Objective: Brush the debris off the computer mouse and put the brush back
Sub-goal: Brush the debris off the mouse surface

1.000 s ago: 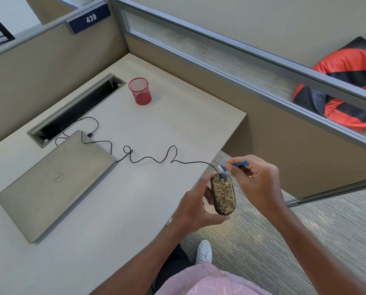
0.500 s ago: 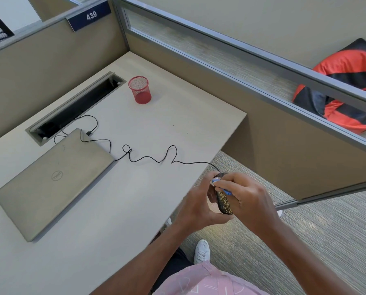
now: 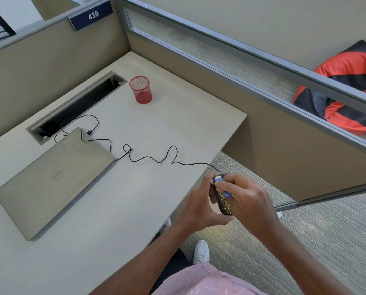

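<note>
A black computer mouse (image 3: 224,201) covered in yellowish debris is held off the desk's right edge, tilted on its side. My left hand (image 3: 197,206) grips it from the left. My right hand (image 3: 247,200) holds a small blue brush (image 3: 220,182) with white bristles against the mouse's upper end. My fingers hide most of the brush. The mouse's black cable (image 3: 148,158) snakes across the desk to the laptop.
A closed grey laptop (image 3: 52,179) lies on the beige desk (image 3: 135,128). A red mesh cup (image 3: 141,89) stands at the back, next to an open cable trough (image 3: 75,107). Cubicle walls surround the desk. A red and black bag (image 3: 346,88) lies beyond the partition.
My right hand has come down from the mouse's far tip onto its top, and now covers most of it. The mouse has tilted onto its side.
</note>
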Motion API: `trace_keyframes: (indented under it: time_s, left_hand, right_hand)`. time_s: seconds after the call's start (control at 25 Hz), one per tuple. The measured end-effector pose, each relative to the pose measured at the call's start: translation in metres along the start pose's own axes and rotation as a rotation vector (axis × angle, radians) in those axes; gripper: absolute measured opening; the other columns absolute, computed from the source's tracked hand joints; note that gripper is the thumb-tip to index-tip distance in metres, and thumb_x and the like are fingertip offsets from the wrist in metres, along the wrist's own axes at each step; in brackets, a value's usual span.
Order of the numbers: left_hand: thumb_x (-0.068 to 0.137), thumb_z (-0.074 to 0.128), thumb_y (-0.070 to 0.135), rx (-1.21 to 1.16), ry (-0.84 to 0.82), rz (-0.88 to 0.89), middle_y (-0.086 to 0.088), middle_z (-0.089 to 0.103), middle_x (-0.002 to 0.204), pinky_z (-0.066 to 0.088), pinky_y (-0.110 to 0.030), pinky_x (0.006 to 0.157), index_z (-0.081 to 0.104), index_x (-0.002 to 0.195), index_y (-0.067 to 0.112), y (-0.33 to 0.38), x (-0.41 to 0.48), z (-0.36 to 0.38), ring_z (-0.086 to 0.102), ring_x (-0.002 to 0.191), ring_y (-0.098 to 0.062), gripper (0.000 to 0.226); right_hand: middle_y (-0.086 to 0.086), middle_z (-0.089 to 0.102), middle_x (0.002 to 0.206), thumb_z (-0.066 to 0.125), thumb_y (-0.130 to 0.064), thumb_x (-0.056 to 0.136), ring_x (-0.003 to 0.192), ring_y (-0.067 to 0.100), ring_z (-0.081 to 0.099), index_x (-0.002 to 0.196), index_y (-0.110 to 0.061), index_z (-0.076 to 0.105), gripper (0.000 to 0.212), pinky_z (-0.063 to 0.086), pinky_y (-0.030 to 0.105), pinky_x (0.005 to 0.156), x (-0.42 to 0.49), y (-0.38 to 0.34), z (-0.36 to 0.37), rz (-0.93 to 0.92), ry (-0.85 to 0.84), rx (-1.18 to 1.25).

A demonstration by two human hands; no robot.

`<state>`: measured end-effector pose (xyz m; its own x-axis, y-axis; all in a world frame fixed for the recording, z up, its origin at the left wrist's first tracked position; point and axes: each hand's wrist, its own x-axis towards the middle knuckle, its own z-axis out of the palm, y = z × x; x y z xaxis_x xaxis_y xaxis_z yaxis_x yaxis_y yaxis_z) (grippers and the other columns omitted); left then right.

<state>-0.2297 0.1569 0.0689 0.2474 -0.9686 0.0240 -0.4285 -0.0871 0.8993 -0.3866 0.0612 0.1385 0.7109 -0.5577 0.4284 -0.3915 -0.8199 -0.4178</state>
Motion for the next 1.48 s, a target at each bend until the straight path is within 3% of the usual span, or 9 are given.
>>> trace_keyframes:
  time_s: [0.08, 0.24, 0.36, 0.64, 1.08, 1.28, 1.4, 1.48]
  left_hand:
    - [0.066, 0.098, 0.045, -0.024, -0.015, -0.011, 0.022, 0.068, 0.118, 0.048, -0.005, 0.076, 0.039, 0.159, 0.041, -0.002, 0.0, 0.002, 0.068, 0.096, -0.015, 0.11]
    - [0.066, 0.102, 0.045, -0.022, -0.008, -0.002, 0.033, 0.066, 0.111, 0.048, -0.005, 0.075, 0.039, 0.154, 0.046, -0.003, -0.001, 0.003, 0.068, 0.092, -0.009, 0.108]
    - [0.067, 0.107, 0.045, -0.016, 0.012, 0.001, 0.03, 0.066, 0.111, 0.049, -0.007, 0.075, 0.04, 0.157, 0.041, -0.003, -0.001, 0.004, 0.067, 0.092, -0.012, 0.112]
    - [0.067, 0.1, 0.044, 0.019, 0.026, 0.003, 0.036, 0.064, 0.114, 0.049, -0.005, 0.073, 0.024, 0.15, 0.068, 0.0, 0.002, 0.006, 0.067, 0.094, -0.008, 0.115]
    - [0.067, 0.105, 0.05, 0.03, 0.061, 0.013, 0.035, 0.064, 0.118, 0.049, -0.005, 0.074, 0.025, 0.15, 0.068, 0.001, 0.003, 0.009, 0.07, 0.097, -0.007, 0.117]
    - [0.065, 0.098, 0.047, 0.008, 0.038, -0.02, 0.025, 0.069, 0.116, 0.051, -0.008, 0.074, 0.035, 0.152, 0.051, 0.001, 0.003, 0.009, 0.069, 0.093, -0.01, 0.108]
    - [0.067, 0.1, 0.047, 0.02, 0.043, 0.005, 0.035, 0.065, 0.115, 0.05, -0.005, 0.075, 0.03, 0.148, 0.064, 0.002, 0.001, 0.008, 0.068, 0.094, -0.005, 0.108]
    - [0.067, 0.103, 0.047, 0.013, 0.061, 0.01, 0.028, 0.065, 0.116, 0.049, -0.005, 0.075, 0.026, 0.148, 0.068, 0.003, 0.001, 0.008, 0.067, 0.094, -0.008, 0.113]
  right_hand:
    - [0.007, 0.081, 0.101, 0.074, 0.003, 0.087, 0.081, 0.028, 0.078, 0.101, -0.006, 0.087, 0.021, 0.063, 0.038, 0.061, -0.001, -0.004, 0.001, -0.027, -0.015, 0.014]
    - [0.009, 0.081, 0.102, 0.086, 0.02, 0.077, 0.082, 0.029, 0.078, 0.102, -0.004, 0.086, 0.035, 0.064, 0.038, 0.062, -0.002, -0.001, -0.004, 0.019, -0.024, 0.034]
    - [0.009, 0.081, 0.1, 0.086, 0.022, 0.078, 0.081, 0.03, 0.078, 0.102, -0.002, 0.087, 0.033, 0.064, 0.042, 0.063, 0.001, 0.007, -0.008, 0.061, 0.024, 0.017]
    - [0.01, 0.081, 0.1, 0.091, 0.016, 0.079, 0.079, 0.033, 0.078, 0.103, -0.003, 0.087, 0.03, 0.065, 0.046, 0.059, -0.005, -0.002, -0.001, 0.04, -0.037, 0.033]
    - [0.011, 0.081, 0.097, 0.089, 0.019, 0.078, 0.077, 0.034, 0.079, 0.103, -0.001, 0.087, 0.032, 0.066, 0.045, 0.06, 0.008, 0.006, -0.01, 0.068, -0.003, 0.007]
    - [0.009, 0.082, 0.099, 0.09, 0.018, 0.077, 0.078, 0.032, 0.08, 0.102, -0.002, 0.087, 0.032, 0.066, 0.042, 0.061, -0.002, -0.002, -0.011, 0.076, -0.022, 0.038]
    - [0.008, 0.082, 0.1, 0.091, 0.015, 0.08, 0.081, 0.03, 0.08, 0.104, -0.003, 0.087, 0.031, 0.067, 0.042, 0.064, 0.0, -0.002, -0.012, 0.088, -0.012, 0.053]
    - [0.008, 0.081, 0.101, 0.09, 0.013, 0.084, 0.081, 0.029, 0.079, 0.106, -0.004, 0.088, 0.028, 0.067, 0.043, 0.065, 0.006, 0.001, -0.013, 0.108, 0.016, 0.067]
